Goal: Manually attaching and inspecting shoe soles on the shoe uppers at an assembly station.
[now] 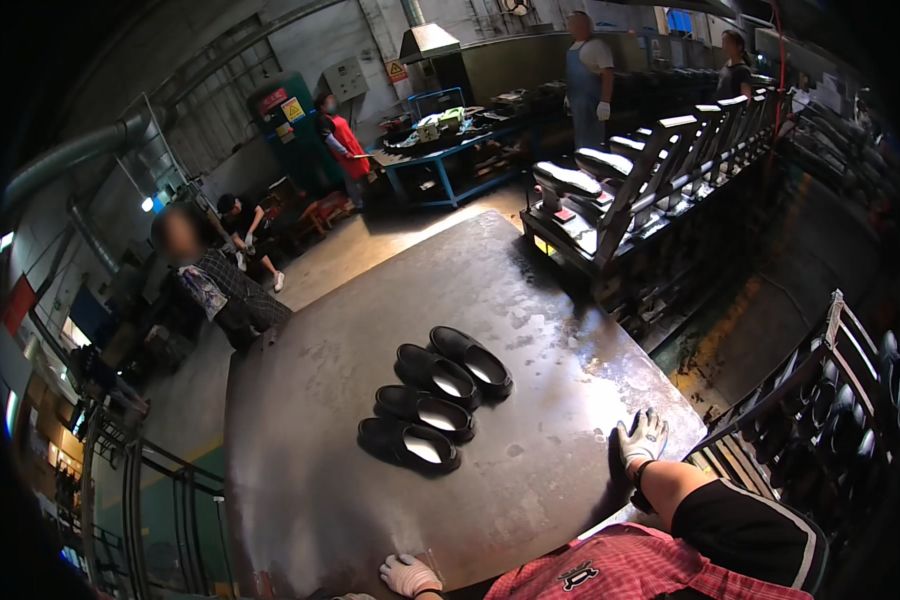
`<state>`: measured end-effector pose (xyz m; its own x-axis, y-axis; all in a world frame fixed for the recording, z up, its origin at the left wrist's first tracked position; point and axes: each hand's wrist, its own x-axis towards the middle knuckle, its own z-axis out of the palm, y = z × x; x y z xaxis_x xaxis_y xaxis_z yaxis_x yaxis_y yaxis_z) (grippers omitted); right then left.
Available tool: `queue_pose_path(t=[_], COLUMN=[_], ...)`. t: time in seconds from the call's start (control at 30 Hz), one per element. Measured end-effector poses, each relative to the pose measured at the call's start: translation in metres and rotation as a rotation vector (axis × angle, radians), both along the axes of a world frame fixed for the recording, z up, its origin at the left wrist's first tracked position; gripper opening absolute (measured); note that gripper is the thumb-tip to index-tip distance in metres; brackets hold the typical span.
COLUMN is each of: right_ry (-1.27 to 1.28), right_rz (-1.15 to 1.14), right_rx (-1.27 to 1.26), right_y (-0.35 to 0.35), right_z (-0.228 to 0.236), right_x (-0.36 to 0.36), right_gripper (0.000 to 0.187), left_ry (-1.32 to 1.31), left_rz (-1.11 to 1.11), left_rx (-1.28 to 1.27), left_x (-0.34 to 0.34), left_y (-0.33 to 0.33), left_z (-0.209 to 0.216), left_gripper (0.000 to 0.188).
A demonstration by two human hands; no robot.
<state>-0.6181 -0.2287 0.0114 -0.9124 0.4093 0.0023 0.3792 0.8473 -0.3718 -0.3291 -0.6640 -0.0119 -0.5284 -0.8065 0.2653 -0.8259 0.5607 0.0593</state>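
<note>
Several black slip-on shoes with pale insoles [427, 443] lie side by side in a slanting row on the metal tabletop [310, 400]. My right hand [643, 440], in a pale work glove, rests on the table near its right edge, fingers stretched out and holding nothing. At the near edge of the table is my left hand [410, 576], gloved too; its fingers lie against the surface with nothing in them. Both hands are apart from the shoes.
Beyond the table's right corner runs a line of shoe forms on stands [570, 180]. A rack of dark shoes [835, 410] stands at the right, metal railings [150, 500] at the left. One person [220, 280] is near the table's left side; others are farther back by a blue workbench [440, 165].
</note>
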Motion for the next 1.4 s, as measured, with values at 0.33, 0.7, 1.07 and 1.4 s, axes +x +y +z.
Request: queue_pose_path(t=[0.33,0.7,1.07,1.4], right_ry=[0.012,-0.02,0.036,0.024], right_rz=[0.002,0.006,-0.003,-0.007], right_rx=[0.019,-0.026,0.0,0.009], right_y=[-0.004,-0.002,-0.002,-0.003], right_z=[-0.001,0.011,-0.001,-0.002], right_x=[0.002,0.002,0.003,0.0], right_gripper=[0.07,0.073,0.071,0.079], left_ry=[-0.082,-0.026,-0.014,-0.036], left_rz=[0.012,0.004,-0.024,0.011], left_rx=[0.058,-0.005,-0.037,-0.007], left_x=[0.001,0.003,0.004,-0.002], left_y=[-0.001,-0.007,-0.001,0.001], left_z=[0.008,-0.008,0.002,0.01], left_gripper=[0.061,0.062,0.06,0.058])
